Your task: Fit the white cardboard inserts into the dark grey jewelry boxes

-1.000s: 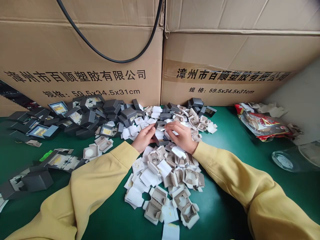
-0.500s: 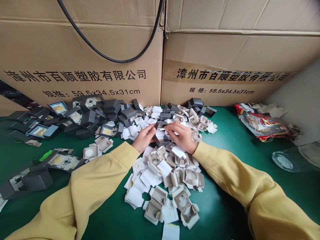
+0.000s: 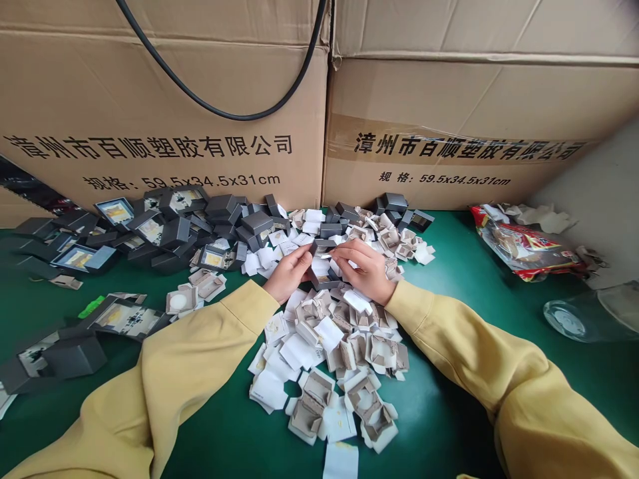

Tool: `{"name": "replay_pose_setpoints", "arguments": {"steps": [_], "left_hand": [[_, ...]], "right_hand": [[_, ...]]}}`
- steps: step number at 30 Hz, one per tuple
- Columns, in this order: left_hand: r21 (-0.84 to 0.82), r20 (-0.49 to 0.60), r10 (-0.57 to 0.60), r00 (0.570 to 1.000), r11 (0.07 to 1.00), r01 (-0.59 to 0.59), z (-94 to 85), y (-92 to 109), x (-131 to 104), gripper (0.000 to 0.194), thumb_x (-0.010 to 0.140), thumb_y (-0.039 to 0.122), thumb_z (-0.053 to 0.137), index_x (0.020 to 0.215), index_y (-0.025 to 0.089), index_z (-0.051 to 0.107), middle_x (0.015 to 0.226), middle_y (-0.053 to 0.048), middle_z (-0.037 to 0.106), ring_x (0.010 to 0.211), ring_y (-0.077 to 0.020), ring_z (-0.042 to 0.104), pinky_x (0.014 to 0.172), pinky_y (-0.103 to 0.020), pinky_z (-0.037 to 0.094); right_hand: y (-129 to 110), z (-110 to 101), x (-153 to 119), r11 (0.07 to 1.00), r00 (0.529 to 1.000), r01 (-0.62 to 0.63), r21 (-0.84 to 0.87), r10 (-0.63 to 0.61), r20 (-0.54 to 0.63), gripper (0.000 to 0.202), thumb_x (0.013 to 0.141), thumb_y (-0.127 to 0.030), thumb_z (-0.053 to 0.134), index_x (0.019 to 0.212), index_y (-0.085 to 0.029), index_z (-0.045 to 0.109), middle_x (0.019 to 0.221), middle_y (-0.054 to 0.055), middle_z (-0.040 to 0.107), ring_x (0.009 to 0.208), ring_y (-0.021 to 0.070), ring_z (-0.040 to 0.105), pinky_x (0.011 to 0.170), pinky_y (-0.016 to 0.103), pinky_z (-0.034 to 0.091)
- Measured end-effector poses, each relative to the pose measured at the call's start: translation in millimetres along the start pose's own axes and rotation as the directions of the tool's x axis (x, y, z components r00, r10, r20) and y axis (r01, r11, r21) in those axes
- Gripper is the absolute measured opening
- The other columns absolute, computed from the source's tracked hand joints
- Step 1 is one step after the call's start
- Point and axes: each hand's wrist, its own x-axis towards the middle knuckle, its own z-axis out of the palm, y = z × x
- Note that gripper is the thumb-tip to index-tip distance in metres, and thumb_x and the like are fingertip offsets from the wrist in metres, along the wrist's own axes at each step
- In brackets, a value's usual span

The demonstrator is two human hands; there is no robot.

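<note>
A small dark grey box (image 3: 324,282) stands opened between my hands above the heap of paper pieces. My left hand (image 3: 290,271) grips its left edge between thumb and fingers. On the box's right side my right hand (image 3: 363,267) is closed in a pinch at the opening. A pale sliver shows by its fingertips, too small to name. Below my hands lie torn white and grey cardboard inserts (image 3: 314,406) and white paper slips (image 3: 302,351). More dark grey boxes (image 3: 257,223), several of them opened, are piled behind and to the left.
Two large cardboard cartons (image 3: 174,86) wall off the back of the green table (image 3: 439,426), with a black cable (image 3: 244,118) hanging in front. At the right are a red plastic packet (image 3: 529,246) and a clear glass (image 3: 569,319). A bright green scrap (image 3: 92,307) lies left.
Almost nothing differs. Both hands stay at the same dark box, and the view has shifted very slightly.
</note>
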Motion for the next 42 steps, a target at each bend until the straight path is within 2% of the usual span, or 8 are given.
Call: {"name": "replay_pose_setpoints", "arguments": {"steps": [12,17,22,26,30,34,37,42], "left_hand": [[0.030,0.013,0.022,1.000,0.999,-0.022,-0.7,-1,0,0.050,0.077,0.044,0.056,0.122,0.020,0.051,0.077,-0.001,0.057,0.066,-0.0123,0.056,0.065,-0.027,0.051],[0.059,0.075,0.044,0.996,0.997,-0.049,0.5,-2,-1,0.054,0.077,0.046,0.056,0.124,0.019,0.049,0.087,-0.004,0.060,0.075,-0.0153,0.057,0.071,-0.031,0.051],[0.116,0.090,0.048,0.995,0.992,-0.059,-0.6,-4,-1,0.055,0.078,0.046,0.054,0.125,0.017,0.048,0.095,-0.006,0.060,0.079,-0.0164,0.057,0.074,-0.032,0.050],[0.101,0.094,0.051,0.994,0.993,-0.060,-0.5,-5,-1,0.055,0.078,0.044,0.055,0.126,0.018,0.048,0.107,-0.008,0.060,0.089,-0.0191,0.057,0.080,-0.033,0.048],[0.076,0.126,0.063,0.990,0.994,-0.073,0.1,-4,-3,0.048,0.077,0.042,0.058,0.119,0.019,0.056,0.115,-0.008,0.060,0.097,-0.0216,0.057,0.082,-0.030,0.047],[0.014,0.183,0.044,0.982,0.999,-0.047,-0.7,0,-5,0.045,0.076,0.038,0.060,0.117,0.020,0.058,0.109,-0.006,0.063,0.099,-0.0218,0.057,0.082,-0.028,0.045],[-0.016,0.244,0.018,0.970,1.000,-0.014,-1.1,5,-8,0.043,0.076,0.039,0.060,0.114,0.019,0.060,0.095,-0.006,0.066,0.090,-0.0204,0.059,0.077,-0.027,0.044],[0.009,0.243,0.060,0.968,0.998,-0.064,1.8,11,-11,0.037,0.073,0.033,0.064,0.107,0.019,0.060,0.089,-0.003,0.063,0.080,-0.0163,0.057,0.071,-0.024,0.042]], "right_hand": [[1,1,0,0.998,0.995,-0.057,-0.006,0.057,0.087,0.013,0.086,-0.018,0.049,0.088,-0.020,0.062,0.084,0.006,0.065,0.077,0.0162,0.057,0.070,0.032,0.049],[0,0,2,0.994,0.999,-0.006,-0.106,0.011,0.047,0.012,0.084,-0.016,0.051,0.083,-0.021,0.063,0.084,0.006,0.064,0.080,0.0181,0.052,0.071,0.036,0.047],[1,1,0,0.984,0.999,-0.036,-0.177,0.035,-0.008,0.010,0.083,-0.021,0.054,0.078,-0.021,0.063,0.088,0.008,0.055,0.081,0.0180,0.050,0.067,0.033,0.046],[3,3,-2,0.995,0.998,-0.050,-0.087,0.052,0.021,0.010,0.085,-0.020,0.050,0.087,-0.021,0.059,0.086,0.006,0.054,0.079,0.0165,0.053,0.069,0.032,0.047],[3,3,-2,0.986,0.987,-0.155,-0.060,0.157,0.029,0.017,0.084,-0.024,0.051,0.101,-0.022,0.051,0.094,0.007,0.055,0.072,0.0153,0.052,0.065,0.031,0.047],[0,2,-1,0.980,0.980,-0.182,-0.081,0.188,0.066,0.013,0.084,-0.025,0.049,0.096,-0.021,0.051,0.087,0.005,0.056,0.068,0.0149,0.050,0.064,0.030,0.046],[-3,1,-1,0.983,0.984,-0.158,-0.098,0.165,0.073,0.010,0.084,-0.023,0.049,0.093,-0.020,0.051,0.079,0.004,0.055,0.065,0.0139,0.049,0.061,0.028,0.044],[-2,3,-2,0.994,0.987,-0.070,-0.085,0.081,0.141,0.011,0.083,-0.024,0.051,0.092,-0.019,0.053,0.079,0.004,0.057,0.071,0.0153,0.053,0.065,0.028,0.045]]}}
